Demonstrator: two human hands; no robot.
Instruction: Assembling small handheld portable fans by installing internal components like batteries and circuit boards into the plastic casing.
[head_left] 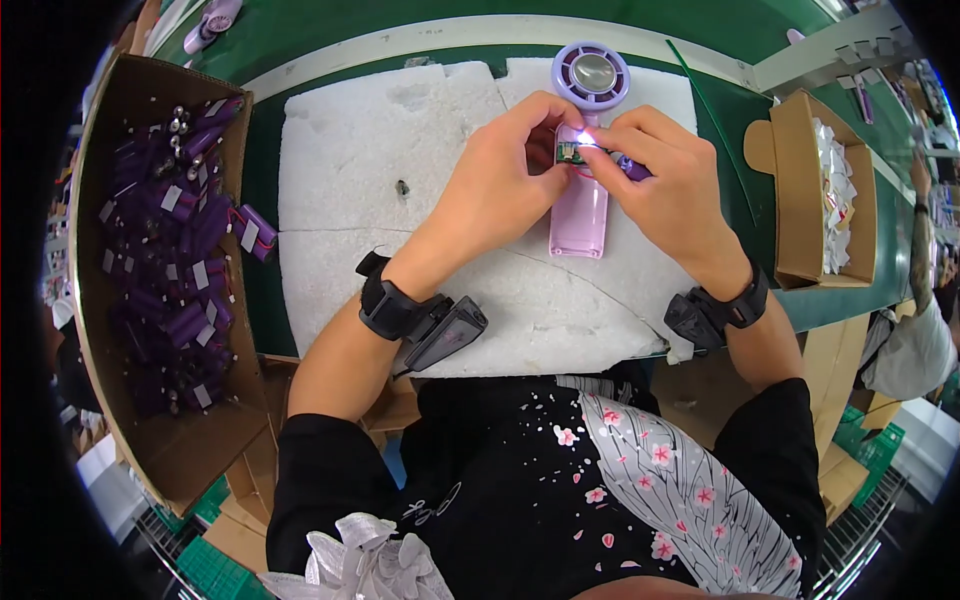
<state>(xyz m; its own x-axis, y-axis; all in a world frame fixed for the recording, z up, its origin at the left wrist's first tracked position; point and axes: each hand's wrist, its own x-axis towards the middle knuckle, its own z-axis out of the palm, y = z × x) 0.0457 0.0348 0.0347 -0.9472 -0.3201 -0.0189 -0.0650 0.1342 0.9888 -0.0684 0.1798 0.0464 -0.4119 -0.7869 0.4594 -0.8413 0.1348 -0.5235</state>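
A lilac handheld fan [590, 75] lies on the white foam sheet, its round head pointing away from me and its handle shell [578, 222] open. At the top of the handle sits a small green circuit board [568, 152] with a bright white light glowing on it. My left hand [505, 170] is closed in a pinch round the left side of the handle and board. From the right, my right hand [665, 165] has its fingertips at the board, with a purple battery [632, 168] partly hidden in its grip. Red wire shows below the board.
A cardboard box [95, 290] full of purple batteries stands at left, and a wired battery pack [255, 235] lies beside it. At right, another cardboard box [800, 190] holds white pieces. The foam sheet [350, 180] covers the green table. Another person [915, 340] is at far right.
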